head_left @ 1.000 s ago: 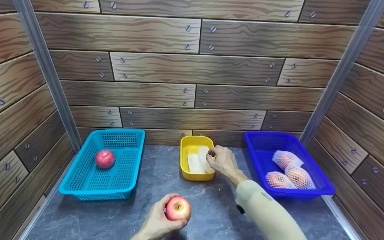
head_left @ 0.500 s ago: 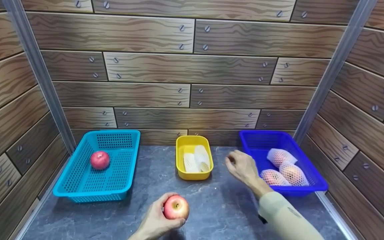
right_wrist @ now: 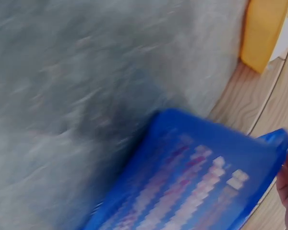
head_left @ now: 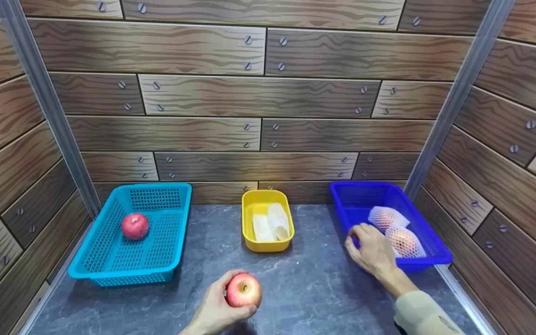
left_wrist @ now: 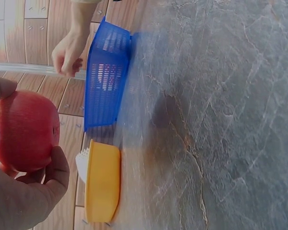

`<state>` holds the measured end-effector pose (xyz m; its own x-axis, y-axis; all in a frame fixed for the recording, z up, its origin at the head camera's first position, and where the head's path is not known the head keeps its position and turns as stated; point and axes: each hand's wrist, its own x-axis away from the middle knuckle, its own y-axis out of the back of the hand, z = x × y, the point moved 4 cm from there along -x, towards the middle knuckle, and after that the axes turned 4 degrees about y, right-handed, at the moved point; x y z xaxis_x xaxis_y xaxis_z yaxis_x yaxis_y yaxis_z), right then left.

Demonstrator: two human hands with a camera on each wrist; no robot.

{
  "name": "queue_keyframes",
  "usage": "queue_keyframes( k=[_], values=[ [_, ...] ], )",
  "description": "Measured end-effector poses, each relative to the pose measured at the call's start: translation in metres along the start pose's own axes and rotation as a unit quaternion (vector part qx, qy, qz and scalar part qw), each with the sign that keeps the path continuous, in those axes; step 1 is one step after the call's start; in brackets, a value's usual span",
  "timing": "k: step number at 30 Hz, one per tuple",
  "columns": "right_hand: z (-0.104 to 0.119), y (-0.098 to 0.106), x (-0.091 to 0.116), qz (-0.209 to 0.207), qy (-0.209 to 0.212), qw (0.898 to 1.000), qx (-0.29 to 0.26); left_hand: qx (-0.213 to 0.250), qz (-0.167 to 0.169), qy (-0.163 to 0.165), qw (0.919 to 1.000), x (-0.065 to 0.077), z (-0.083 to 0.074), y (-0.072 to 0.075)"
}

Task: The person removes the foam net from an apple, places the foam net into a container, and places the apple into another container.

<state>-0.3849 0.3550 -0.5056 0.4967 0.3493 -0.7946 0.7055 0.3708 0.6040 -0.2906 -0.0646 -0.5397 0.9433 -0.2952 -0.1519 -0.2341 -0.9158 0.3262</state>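
"Starting from the left, what is there?"

"One bare apple (head_left: pixel 135 226) sits in the teal basket (head_left: pixel 133 277), perhaps kept apart from the netted ones. Next, over the bench (head_left: pixel 212 251), the left hand (head_left: pixel 218 303) grasps another apple (head_left: pixel 244 289) from its side, maybe so that the stem end remains uncovered."

"And then?"

"A yellow tub (head_left: pixel 268 247) with two white net sleeves (head_left: pixel 277 218); it stands between the baskets, probably so both hands reach it easily. After it, the right hand (head_left: pixel 371 249) hangs at the near-left edge of the blue basket (head_left: pixel 417 264), where netted apples (head_left: pixel 404 243) lie together. Its fingers are loosely bent; I see nothing in them."

"What differs from half a second ago?"

"The right hand has moved rightward, and now hides most of one netted apple. The left hand's grasp is unchanged, and both sleeves stay inside the tub."
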Motion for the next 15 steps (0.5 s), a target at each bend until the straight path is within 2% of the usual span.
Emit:
queue_keyframes(
  k=[9,15],
  values=[
    [-0.021,0.012,0.039,-0.049,0.017,0.999,0.009,-0.002,-0.011,-0.011,0.9999,0.001,0.002,0.005],
    [-0.028,0.009,0.057,-0.048,0.021,0.999,0.012,-0.011,-0.017,-0.008,0.9998,0.001,0.003,0.006]
  ],
)
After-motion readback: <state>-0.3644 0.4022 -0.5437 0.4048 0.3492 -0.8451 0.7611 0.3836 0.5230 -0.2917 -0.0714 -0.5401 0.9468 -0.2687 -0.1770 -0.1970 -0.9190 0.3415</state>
